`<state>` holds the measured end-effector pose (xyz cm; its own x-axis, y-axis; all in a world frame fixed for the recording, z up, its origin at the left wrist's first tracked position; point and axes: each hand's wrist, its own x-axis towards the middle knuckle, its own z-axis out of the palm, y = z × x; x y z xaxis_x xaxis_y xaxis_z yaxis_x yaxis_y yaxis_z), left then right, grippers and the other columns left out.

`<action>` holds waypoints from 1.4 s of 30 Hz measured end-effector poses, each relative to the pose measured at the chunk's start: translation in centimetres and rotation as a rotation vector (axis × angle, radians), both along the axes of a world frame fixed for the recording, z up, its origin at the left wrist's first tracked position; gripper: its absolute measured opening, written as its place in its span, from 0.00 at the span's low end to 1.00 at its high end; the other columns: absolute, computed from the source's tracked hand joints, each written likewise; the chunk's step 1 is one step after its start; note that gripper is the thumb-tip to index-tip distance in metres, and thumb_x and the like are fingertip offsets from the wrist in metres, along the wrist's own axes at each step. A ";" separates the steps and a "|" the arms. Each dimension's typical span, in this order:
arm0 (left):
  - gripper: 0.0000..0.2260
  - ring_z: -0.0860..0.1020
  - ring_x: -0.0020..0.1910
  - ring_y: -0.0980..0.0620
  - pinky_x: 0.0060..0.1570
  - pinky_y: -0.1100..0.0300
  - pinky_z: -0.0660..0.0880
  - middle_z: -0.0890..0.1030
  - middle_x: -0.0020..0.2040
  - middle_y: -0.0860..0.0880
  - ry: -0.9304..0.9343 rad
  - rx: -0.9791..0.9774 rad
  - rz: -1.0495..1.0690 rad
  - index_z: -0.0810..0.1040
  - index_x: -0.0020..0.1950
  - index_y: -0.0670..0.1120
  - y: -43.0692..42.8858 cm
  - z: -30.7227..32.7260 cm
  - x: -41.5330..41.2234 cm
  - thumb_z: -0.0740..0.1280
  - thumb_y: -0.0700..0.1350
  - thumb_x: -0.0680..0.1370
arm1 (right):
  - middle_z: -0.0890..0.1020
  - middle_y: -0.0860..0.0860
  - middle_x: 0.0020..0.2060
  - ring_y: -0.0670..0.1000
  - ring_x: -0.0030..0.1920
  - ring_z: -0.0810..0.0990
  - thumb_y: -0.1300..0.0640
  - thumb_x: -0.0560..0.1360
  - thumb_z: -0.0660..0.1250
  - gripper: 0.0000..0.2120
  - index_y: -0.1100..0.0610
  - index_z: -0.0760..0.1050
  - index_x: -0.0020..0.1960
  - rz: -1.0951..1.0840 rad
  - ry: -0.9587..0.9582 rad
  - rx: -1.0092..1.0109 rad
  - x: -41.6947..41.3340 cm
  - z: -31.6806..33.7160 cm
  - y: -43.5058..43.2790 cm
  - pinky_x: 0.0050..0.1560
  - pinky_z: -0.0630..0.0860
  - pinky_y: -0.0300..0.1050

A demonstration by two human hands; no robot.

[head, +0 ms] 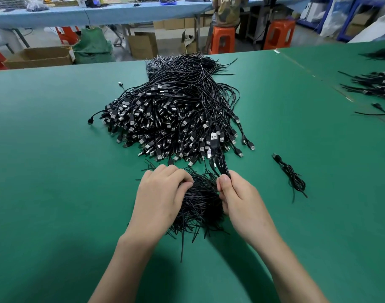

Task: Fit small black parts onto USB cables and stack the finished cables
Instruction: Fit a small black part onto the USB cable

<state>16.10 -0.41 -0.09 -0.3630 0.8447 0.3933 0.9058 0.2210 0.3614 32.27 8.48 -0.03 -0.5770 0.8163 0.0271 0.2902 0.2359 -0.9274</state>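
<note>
Near edge: both forearms reach in over the green table (56,149).

Left hand (163,193): palm down, fingers curled, tips on the near pile of thin black strips (200,202). Probably pinching a strip, but the knuckles hide the tips, so I cannot tell.

Right hand (237,193): thumb and fingers pinch a folded USB cable (222,167) just above that pile. The loops stand up out of the grip, and the plug (213,136) points away from the person, over the near edge of the big heap.

The strip pile sits between and under the two hands, touching both, with loose strips fanned toward the near edge.

Right of the right hand, apart from it: one coiled cable (293,174) lies alone on the table.

Beyond the hands: big heap of USB cables (176,110), plugs facing the person, leads trailing toward the far edge.

Far right: another blurred cable pile (375,84).

Behind the table: cardboard box (40,56), orange stools (223,39), a person seated (227,9) on one at a blue bench.
</note>
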 end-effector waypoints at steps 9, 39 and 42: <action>0.03 0.75 0.47 0.55 0.52 0.52 0.71 0.80 0.45 0.60 -0.152 0.071 -0.043 0.83 0.48 0.52 -0.3 -0.1 0.5 0.72 0.45 0.80 | 0.80 0.53 0.44 0.47 0.41 0.78 0.53 0.86 0.55 0.16 0.52 0.72 0.41 -0.001 0.035 0.017 -1.1 0.2 0.0 0.42 0.77 0.47; 0.09 0.82 0.45 0.60 0.47 0.71 0.75 0.85 0.44 0.62 -0.477 0.260 0.033 0.87 0.49 0.58 -1.1 -0.4 0.1 0.76 0.42 0.77 | 0.78 0.47 0.39 0.46 0.39 0.79 0.52 0.86 0.53 0.16 0.49 0.72 0.41 -0.180 0.009 0.174 -1.4 -0.7 -0.2 0.45 0.77 0.53; 0.11 0.85 0.43 0.57 0.48 0.67 0.79 0.88 0.45 0.56 -0.899 0.295 0.026 0.88 0.50 0.59 -0.7 0.0 1.2 0.76 0.41 0.77 | 0.77 0.47 0.30 0.47 0.30 0.75 0.44 0.83 0.51 0.16 0.47 0.67 0.40 -0.093 -0.010 0.221 -1.8 -0.6 -1.3 0.35 0.74 0.54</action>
<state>17.30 -1.08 -0.11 -0.6515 0.7430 0.1532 0.2566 0.0258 0.9662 30.47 7.14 -0.63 -0.5006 0.8407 0.2063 0.3288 0.4051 -0.8531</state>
